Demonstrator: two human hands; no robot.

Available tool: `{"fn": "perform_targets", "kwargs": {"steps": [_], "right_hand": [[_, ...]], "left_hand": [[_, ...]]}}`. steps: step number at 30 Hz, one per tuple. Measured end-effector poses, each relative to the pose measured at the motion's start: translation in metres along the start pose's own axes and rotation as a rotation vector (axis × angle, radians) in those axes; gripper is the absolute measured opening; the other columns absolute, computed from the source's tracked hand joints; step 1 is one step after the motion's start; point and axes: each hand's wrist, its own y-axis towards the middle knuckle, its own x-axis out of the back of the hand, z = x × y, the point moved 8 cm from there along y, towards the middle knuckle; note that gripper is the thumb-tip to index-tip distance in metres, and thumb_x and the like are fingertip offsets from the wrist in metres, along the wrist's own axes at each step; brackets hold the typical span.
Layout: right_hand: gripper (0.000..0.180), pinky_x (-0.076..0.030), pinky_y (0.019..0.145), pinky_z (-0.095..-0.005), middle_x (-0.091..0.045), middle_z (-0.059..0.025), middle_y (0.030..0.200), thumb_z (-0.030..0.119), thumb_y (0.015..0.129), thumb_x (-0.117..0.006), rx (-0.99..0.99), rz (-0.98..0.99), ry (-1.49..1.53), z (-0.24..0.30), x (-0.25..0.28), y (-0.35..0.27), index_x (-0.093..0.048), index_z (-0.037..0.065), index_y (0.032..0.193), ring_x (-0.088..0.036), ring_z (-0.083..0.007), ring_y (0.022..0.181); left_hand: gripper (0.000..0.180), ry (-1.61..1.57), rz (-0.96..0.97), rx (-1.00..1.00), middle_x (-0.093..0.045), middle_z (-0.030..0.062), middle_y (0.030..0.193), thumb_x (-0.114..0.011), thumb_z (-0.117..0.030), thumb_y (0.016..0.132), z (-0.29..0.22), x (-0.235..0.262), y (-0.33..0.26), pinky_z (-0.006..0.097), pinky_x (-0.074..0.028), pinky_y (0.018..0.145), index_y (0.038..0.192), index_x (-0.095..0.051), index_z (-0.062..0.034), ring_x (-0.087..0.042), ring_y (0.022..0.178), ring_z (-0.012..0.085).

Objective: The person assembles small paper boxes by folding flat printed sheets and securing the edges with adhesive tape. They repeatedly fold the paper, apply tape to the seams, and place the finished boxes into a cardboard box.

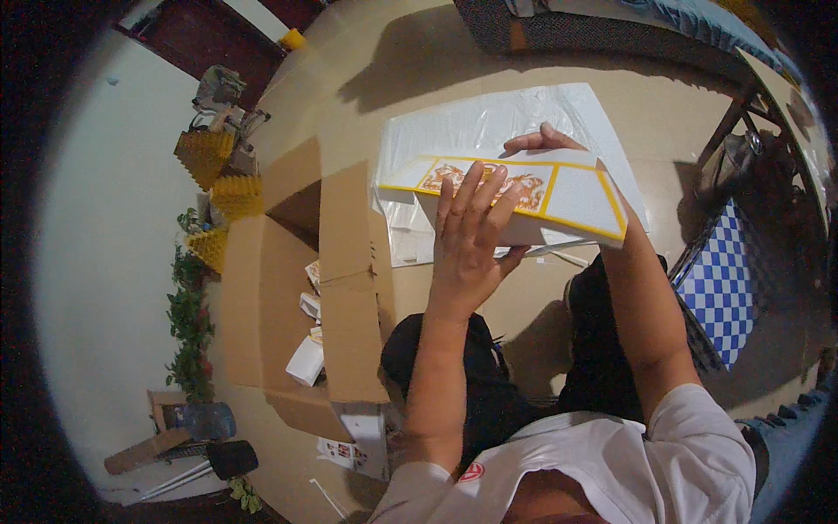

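A white paper box (587, 190) with yellow edging and an orange-brown print is held up in front of me, above a white plastic sheet (489, 113). My left hand (476, 214) lies across the printed face, its fingers long and slightly apart and its thumb by the lower edge. Behind the box, my right hand (546, 140) shows only some fingers over the top edge. Its palm is hidden, and the right forearm runs up along the box's right end.
On my left stands an open brown carton (349, 227) with several small white boxes (305, 360) inside. A blue-and-white checked panel (720, 284) leans at right, near a dark table frame (738, 113). Potted plants (188, 314) and yellow stacked pieces (205, 157) line the left wall.
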Motion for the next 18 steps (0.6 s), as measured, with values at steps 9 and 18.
{"fn": "perform_targets", "kwargs": {"steps": [9, 18], "right_hand": [[0.044, -0.047, 0.075, -0.0218, -0.064, -0.0030, 0.095, 0.009, 0.088, -0.059, -0.161, 0.248, -0.286, -0.028, -0.023, -0.009, -0.051, -0.001, 0.130, -0.059, -0.0078, 0.082], [0.035, -0.048, 0.088, -0.0361, -0.060, -0.0068, 0.107, 0.030, 0.091, -0.055, -0.539, 0.056, 0.100, -0.142, -0.027, -0.012, -0.055, 0.007, 0.118, -0.059, -0.0199, 0.099]], "left_hand": [[0.065, -0.048, 0.079, 0.166, -0.034, 0.0041, 0.150, -0.072, -0.001, 0.072, 0.024, 0.003, -0.017, 0.048, -0.020, 0.116, 0.130, -0.050, -0.0197, -0.024, 0.142, 0.0315], [0.050, -0.965, -0.304, 0.532, -0.018, 0.0222, 0.153, -0.045, 0.012, 0.087, 0.085, -0.064, -0.051, 0.041, -0.025, 0.114, 0.133, -0.033, -0.0026, -0.023, 0.142, 0.0324]]}}
